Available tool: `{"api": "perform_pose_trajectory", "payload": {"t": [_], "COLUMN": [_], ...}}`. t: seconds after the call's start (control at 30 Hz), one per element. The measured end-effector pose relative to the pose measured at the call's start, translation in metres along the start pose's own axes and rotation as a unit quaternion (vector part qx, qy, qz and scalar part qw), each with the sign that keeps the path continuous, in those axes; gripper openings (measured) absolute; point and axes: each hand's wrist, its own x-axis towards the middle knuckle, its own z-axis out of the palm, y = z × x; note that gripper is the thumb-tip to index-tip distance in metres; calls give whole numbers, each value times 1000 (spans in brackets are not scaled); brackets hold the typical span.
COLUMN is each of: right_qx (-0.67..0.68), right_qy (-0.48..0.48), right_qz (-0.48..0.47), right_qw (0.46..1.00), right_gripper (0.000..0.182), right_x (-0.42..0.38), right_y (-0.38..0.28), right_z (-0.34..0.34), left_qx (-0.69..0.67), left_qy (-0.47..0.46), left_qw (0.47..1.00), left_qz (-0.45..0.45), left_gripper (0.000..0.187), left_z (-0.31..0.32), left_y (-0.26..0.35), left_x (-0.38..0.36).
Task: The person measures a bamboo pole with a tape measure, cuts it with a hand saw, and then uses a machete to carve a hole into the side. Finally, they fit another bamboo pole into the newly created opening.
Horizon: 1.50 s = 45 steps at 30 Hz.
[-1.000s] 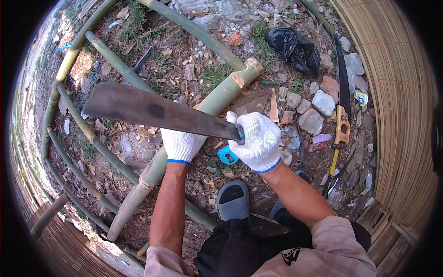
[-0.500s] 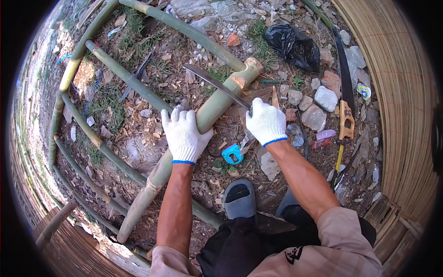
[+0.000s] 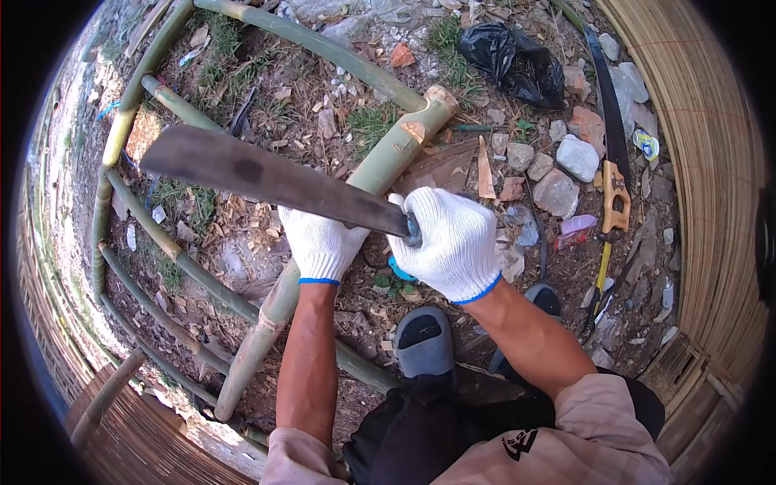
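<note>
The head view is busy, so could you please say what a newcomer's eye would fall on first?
Probably the broad machete, held in the right hand and reaching toward the picture's left. Next might come the left hand at the thick bamboo pole, mid-picture, then the saw lying at right.

There are two gloves [image 3: 453, 244], one machete [image 3: 267, 172], one saw [image 3: 615, 133].
</note>
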Motion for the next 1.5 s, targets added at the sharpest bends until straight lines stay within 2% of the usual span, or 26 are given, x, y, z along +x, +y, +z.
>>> {"api": "perform_pose_trajectory", "payload": {"t": [0.03,0.07,0.13,0.17,0.27,0.33,0.4,0.43,0.47,0.53,0.6,0.7,0.73,0.77,0.8,0.83,0.93,1.0,1.07,1.13,1.17,1.27,1.37,1.4,1.47,1.5], "right_qx": [47,18,-135,-133,-105,8,56,-16,-137,-130,-81,81,69,-17,-101,-102,-90,53,104,-75,-67,-57,117,92,-49,-62], "right_qy": [51,19,-247,-283,-205,-20,7,-99,-238,-286,-223,-38,-50,-195,-329,-359,-266,-106,-70,-318,-326,-283,-117,-151,-333,-376], "right_qz": [-75,-40,210,236,189,0,-93,75,202,264,236,-20,-14,115,240,230,214,51,-37,248,276,241,26,44,244,261], "right_qw": [995,999,936,920,955,1000,994,992,940,912,942,996,996,974,908,899,936,992,991,912,902,927,986,983,909,887], "right_gripper": [18,16,21,27,23,21,19,17,18,23,22,23,18,21,25,32,23,21,22,22,25,24,25,21,26,33], "right_x": [2,-8,-4,-2,-1,6,2,-16,-19,-1,-2,10,2,-4,9,15,14,9,1,-14,-7,4,7,1,-10,3], "right_y": [12,37,75,76,37,6,32,59,89,67,45,17,33,65,75,80,49,22,38,92,81,57,26,41,95,86], "right_z": [9,24,37,32,8,-9,7,28,40,27,16,-5,5,23,23,18,0,-11,-1,30,20,1,-13,-4,27,18], "left_qx": [-35,-69,-8,9,-3,-11,-14,-14,-4,-1,0,-11,-18,-26,-9,-5,-14,-1,-9,-3,10,2,-28,-56,0,13], "left_qy": [-17,-21,27,16,5,8,3,13,8,10,31,-6,9,32,32,10,30,22,8,24,12,20,-23,-45,44,32], "left_qw": [999,996,1000,1000,1000,1000,1000,1000,1000,1000,1000,1000,1000,999,999,1000,999,1000,1000,1000,1000,1000,999,996,999,999], "left_qz": [-23,-45,-1,4,10,1,-7,-6,-8,-2,-5,-3,-4,1,-2,0,-8,1,-2,-2,4,-13,-39,-57,3,10], "left_gripper": [67,66,65,65,64,62,63,63,63,64,68,65,63,62,61,62,67,66,65,64,64,65,63,62,63,62], "left_z": [3,4,-5,-7,-3,0,-1,-4,-7,-8,-2,-3,-3,-5,-5,-9,-5,-5,-1,-4,-6,-4,3,4,0,-3], "left_y": [-1,-2,5,-1,7,2,5,6,8,5,7,5,5,6,8,8,9,6,5,7,5,8,0,2,6,2], "left_x": [-4,-2,1,1,-3,-1,-3,2,3,3,1,-5,-3,2,2,0,2,3,0,0,0,2,0,-3,0,2]}}
